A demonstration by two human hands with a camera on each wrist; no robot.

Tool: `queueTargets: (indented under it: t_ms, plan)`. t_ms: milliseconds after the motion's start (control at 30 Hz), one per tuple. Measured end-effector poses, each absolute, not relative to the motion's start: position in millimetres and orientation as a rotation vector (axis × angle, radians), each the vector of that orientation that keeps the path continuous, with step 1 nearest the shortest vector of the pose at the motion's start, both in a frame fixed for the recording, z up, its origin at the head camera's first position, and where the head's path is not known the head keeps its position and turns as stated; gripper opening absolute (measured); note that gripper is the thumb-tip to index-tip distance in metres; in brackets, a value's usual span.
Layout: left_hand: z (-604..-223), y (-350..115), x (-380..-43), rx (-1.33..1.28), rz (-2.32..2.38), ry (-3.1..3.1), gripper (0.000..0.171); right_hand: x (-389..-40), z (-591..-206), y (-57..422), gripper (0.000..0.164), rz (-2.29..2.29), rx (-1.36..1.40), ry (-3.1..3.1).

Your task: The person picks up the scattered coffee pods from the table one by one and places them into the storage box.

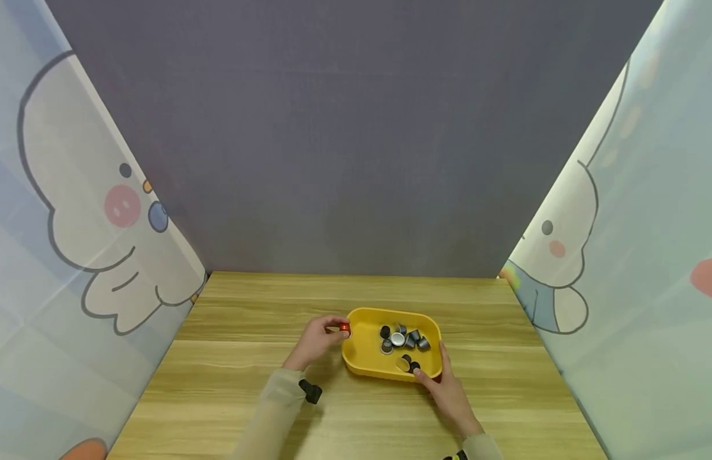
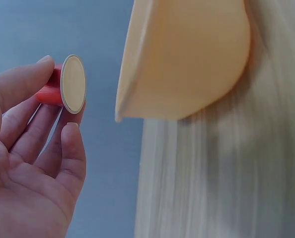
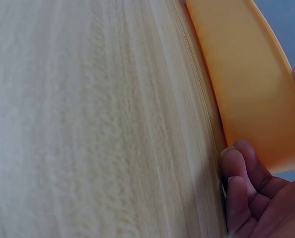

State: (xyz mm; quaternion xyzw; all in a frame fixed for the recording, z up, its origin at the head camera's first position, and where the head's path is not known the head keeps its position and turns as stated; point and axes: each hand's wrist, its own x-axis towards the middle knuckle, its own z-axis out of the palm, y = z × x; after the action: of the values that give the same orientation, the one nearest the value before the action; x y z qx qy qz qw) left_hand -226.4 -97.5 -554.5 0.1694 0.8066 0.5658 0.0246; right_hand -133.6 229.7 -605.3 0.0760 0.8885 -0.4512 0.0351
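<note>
A red coffee capsule [image 2: 50,91] with a pale foil lid [image 2: 74,84] is pinched between the thumb and fingers of my left hand [image 1: 318,340]. In the head view it is held up at the left rim of a yellow tray [image 1: 364,351]. My right hand [image 1: 450,388] grips the tray's near right corner, thumb at the rim and fingers along the outer wall, as the right wrist view shows. Inside the tray lie several dark coffee capsules [image 1: 423,344], mostly toward the right. One among them shows a silvery white lid [image 1: 397,339], another a yellowish one [image 1: 403,365].
The tray stands on a wood-grain table [image 1: 247,332]. Behind the table rises a dark grey panel [image 1: 356,160]. Printed cloth walls with cartoon figures close off the left [image 1: 103,223] and right [image 1: 638,243] sides. A dark strap [image 1: 311,390] is worn on the left wrist.
</note>
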Motion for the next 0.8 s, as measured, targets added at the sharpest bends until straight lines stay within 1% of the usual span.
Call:
queueTargets:
  t_ms: [167,467,800]
  plan:
    - [-546,-88,-231,0.519,1.740,2.478,0.022,-134,-604,230,0.105,-1.377,0.237,2.731]
    - [-539,-71,-238,0.542,1.727,2.446,0.025,-133,-604,230,0.105,-1.370,0.240,2.735]
    - [-534,-54,-244,0.609,1.686,2.415,0.021,-134,-605,230,0.105,-1.367,0.255,2.735]
